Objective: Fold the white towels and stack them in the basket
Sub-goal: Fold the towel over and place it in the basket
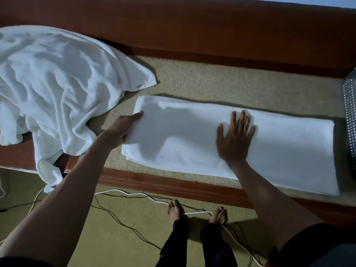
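Towels occupy a carpeted platform (202, 81) framed in red-brown wood. At far left, a crumpled heap of white towels (54, 83) lies unfolded, part of it draping over the platform's front edge toward the floor. Just right of the heap, the left hand (123, 128) grips the left end of a folded white towel (279, 143), fingers tucked under the edge and thumb on top. That towel lies flat as a long strip across the carpeted surface, several layers visible at its left end. Near its middle, the right hand (235, 139) presses down flat, palm on the cloth, fingers spread, holding nothing. At the far right edge stands a perforated grey container (349, 116), just beside the towel's right end; contact cannot be determined. Below, bare feet (198, 212) stand among cables (134, 195) on the floor.
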